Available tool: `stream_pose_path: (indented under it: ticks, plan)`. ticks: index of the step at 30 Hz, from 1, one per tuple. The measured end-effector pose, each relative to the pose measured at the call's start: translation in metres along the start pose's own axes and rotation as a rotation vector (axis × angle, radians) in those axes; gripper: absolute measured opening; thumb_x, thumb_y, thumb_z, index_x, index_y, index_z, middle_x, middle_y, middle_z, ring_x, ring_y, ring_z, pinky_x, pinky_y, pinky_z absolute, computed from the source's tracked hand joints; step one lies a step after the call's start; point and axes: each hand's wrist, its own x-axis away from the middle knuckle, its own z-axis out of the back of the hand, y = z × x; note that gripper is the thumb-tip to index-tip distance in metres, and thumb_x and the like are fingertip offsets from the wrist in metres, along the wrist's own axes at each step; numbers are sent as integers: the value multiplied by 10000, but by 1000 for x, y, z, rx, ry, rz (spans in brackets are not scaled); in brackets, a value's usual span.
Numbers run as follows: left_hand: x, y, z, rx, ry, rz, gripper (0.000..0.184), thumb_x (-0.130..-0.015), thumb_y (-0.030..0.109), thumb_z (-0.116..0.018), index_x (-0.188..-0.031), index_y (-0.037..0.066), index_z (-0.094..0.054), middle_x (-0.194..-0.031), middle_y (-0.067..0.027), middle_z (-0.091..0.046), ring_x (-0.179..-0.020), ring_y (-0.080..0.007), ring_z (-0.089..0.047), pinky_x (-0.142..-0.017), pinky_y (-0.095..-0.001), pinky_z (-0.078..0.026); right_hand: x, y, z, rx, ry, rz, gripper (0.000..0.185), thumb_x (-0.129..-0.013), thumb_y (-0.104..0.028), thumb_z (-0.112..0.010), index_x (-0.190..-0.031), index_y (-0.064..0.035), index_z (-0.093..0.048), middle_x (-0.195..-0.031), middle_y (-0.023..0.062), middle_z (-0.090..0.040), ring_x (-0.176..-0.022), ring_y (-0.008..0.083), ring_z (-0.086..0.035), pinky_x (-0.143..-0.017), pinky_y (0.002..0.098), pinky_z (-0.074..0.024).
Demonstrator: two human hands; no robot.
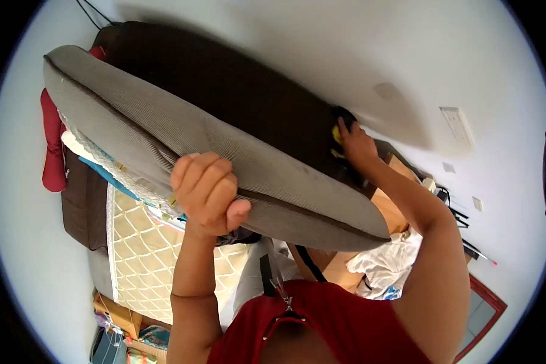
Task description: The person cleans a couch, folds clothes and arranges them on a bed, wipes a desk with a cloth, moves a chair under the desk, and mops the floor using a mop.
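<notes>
A long grey ribbed cushion (255, 158) with a dark seam is tilted up across the view. My left hand (206, 193) is closed on its seam edge, near the middle. Behind the cushion lies a dark brown sofa surface (218, 91) along the wall. At the far right end of that surface, my right hand (357, 142) is closed on a black and yellow object (338, 134), which is partly hidden by the fingers and the cushion. What the object is cannot be made out.
A bed or mat with a lattice-patterned cover (145, 255) lies at the lower left. A red pillow (53, 145) stands by the left wall. White cloth (385, 261) lies at the right, and a socket plate (457, 125) is on the wall.
</notes>
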Motion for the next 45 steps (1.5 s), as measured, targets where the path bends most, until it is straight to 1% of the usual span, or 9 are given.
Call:
stream_pose_path:
  ticks: [6, 9, 12, 14, 19, 25, 34, 40, 45]
  plan:
    - [0, 3, -5, -37, -3, 7, 548, -970, 436, -335, -651, 26, -507, -703, -130, -582, -718, -292, -595, -691, -410, -414, 57, 44, 14, -33, -282, 35, 439, -843, -185, -570, -1259, -48, -534, -962, 217, -612, -897, 340, -640, -732, 430, -548]
    - [-2, 5, -4, -37, -8, 7, 515, -964, 422, -350, -658, 39, -508, -715, -113, -581, -722, -273, -591, -688, -389, -410, 23, -2, 68, -448, 201, 66, 394, -840, -186, -601, -1231, -218, -564, -958, 133, -579, -831, 338, -622, -706, 439, -517]
    - [-4, 5, -6, -39, -2, -13, 493, -960, 406, -358, -665, 42, -510, -718, -110, -576, -716, -269, -586, -675, -380, -404, -42, -54, 105, -752, 238, 404, 460, -890, -194, -571, -1332, -293, -492, -980, 119, -533, -951, 305, -558, -803, 410, -486]
    - [-5, 6, -6, -44, -8, -12, 489, -960, 399, -358, -666, 39, -511, -716, -113, -574, -715, -274, -584, -677, -383, -403, -96, -103, 92, -787, 413, 670, 468, -914, -214, -569, -1361, -319, -476, -1303, 169, -488, -1103, 338, -510, -950, 428, -447]
    - [-3, 7, -5, -60, -42, -2, 495, -975, 376, -325, -678, 31, -520, -726, -123, -582, -727, -283, -582, -709, -389, -404, -117, -159, 77, -543, 197, 810, 471, -879, -162, -586, -1339, -231, -513, -1327, 105, -480, -1145, 313, -492, -945, 437, -460]
    - [-5, 9, -3, -68, -80, 19, 526, -994, 376, -283, -692, 21, -526, -742, -127, -592, -758, -293, -584, -748, -404, -409, -35, -60, 20, -467, -63, 826, 329, -853, -122, -586, -1178, -163, -615, -1211, 90, -531, -1064, 301, -533, -861, 432, -497]
    - [-12, 6, -9, -84, -64, 3, 534, -990, 371, -262, -708, 14, -542, -756, -133, -598, -777, -305, -583, -770, -419, -417, 64, 64, -5, -121, -175, 505, 318, -794, -76, -599, -1093, -161, -670, -1180, 119, -571, -1069, 316, -551, -847, 418, -511]
    - [-14, 9, -10, -81, -69, -6, 524, -991, 354, -260, -715, 9, -542, -769, -139, -603, -787, -304, -581, -780, -419, -414, 36, 44, -4, -500, 276, -85, 404, -798, -50, -599, -1184, -167, -583, -1053, 176, -542, -1032, 362, -570, -816, 448, -517]
    - [-16, 7, -10, -98, -78, -21, 511, -990, 354, -268, -737, 12, -551, -789, -141, -603, -799, -303, -574, -774, -415, -402, 66, 13, -72, -786, -87, -260, 424, -822, -60, -593, -1236, -113, -525, -1246, 194, -523, -1053, 388, -579, -848, 451, -496]
